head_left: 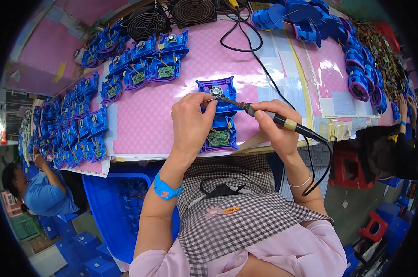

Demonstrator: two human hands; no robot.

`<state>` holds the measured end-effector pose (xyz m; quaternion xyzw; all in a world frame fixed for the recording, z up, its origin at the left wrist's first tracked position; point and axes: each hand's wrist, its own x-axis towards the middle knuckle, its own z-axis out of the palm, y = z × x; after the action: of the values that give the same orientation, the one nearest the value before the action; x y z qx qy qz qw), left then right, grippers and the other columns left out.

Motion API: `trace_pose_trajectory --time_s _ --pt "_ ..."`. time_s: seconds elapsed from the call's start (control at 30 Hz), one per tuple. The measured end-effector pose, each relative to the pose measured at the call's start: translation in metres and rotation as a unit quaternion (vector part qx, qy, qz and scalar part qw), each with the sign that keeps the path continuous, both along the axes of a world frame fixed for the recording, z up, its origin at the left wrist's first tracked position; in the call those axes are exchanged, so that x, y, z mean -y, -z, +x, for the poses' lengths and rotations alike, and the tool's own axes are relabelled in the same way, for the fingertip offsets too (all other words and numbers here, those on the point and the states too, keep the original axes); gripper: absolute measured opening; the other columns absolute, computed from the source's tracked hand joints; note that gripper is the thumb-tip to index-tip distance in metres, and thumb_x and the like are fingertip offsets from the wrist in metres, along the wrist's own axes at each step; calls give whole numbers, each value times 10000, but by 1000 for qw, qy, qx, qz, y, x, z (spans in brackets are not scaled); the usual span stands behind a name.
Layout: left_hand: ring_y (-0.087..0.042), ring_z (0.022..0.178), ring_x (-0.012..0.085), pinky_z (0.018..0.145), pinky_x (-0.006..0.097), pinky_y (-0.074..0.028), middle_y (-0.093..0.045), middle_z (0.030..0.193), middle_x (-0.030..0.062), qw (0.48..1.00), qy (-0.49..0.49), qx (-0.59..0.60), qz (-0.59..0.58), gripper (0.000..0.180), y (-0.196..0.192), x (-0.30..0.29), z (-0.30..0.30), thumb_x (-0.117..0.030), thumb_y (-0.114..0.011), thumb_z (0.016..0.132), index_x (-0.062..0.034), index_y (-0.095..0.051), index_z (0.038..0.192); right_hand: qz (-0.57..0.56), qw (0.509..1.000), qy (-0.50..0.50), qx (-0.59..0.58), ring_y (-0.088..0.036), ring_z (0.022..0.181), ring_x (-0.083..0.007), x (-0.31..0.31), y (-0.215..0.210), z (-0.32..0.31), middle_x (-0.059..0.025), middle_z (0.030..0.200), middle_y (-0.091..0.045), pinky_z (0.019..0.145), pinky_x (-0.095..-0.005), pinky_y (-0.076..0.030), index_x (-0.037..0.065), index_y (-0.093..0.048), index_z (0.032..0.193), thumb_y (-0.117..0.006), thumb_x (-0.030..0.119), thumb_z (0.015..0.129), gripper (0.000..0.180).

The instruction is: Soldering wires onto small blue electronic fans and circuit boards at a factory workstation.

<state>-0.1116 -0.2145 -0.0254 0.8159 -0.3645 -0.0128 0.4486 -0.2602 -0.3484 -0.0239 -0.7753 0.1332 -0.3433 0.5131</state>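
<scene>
My right hand grips a soldering iron with a dark handle, a tan band and a black cord. Its tip reaches left to a small round speaker set in a blue plastic housing. Close to that tip, my left hand pinches a thin wire between thumb and forefinger; whether it is solder or a lead I cannot tell. Just below, a joined blue housing half holds a green circuit board. My left fingers partly cover the housing's left side.
Rows of similar blue housings stand at the far left of the pink table. Two black fans sit at the back. Blue-purple parts and wires lie right. A blue bin stands below left. Other people work on both sides.
</scene>
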Motion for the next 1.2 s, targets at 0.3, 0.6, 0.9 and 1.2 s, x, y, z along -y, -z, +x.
trace_pose_trajectory --time_s 0.3,0.6,0.9,1.2 --pt "-603 613 243 570 355 -459 -645 732 131 1000 -1 -2 2 96 -2 -1 1 -57 -676 758 19 -681 817 12 1000 -11 1 -569 627 -103 0 2 5 -78 763 -652 554 -227 -424 -30 -691 917 -651 41 791 151" --pt "-611 621 241 581 352 -466 -651 743 132 1000 2 0 9 98 -4 1 -1 -53 -677 756 21 -680 819 15 1000 0 19 -565 663 -118 7 -5 -9 -91 805 -643 600 -235 -430 -37 -677 919 -640 43 801 147" --pt "-632 658 214 610 330 -481 -672 760 128 1000 -4 -9 19 99 -3 1 -2 -69 -687 754 12 -692 811 56 991 105 68 -482 547 -72 8 -2 -27 -35 734 -563 502 -215 -366 -38 -633 1007 -557 25 894 150" --pt "-584 612 171 566 294 -444 -652 742 89 997 -35 63 -40 105 -8 -15 9 -98 -685 796 0 -691 834 -48 997 -50 -21 -603 646 -187 0 -1 -18 -123 843 -651 594 -280 -486 18 -597 969 -726 213 820 277"
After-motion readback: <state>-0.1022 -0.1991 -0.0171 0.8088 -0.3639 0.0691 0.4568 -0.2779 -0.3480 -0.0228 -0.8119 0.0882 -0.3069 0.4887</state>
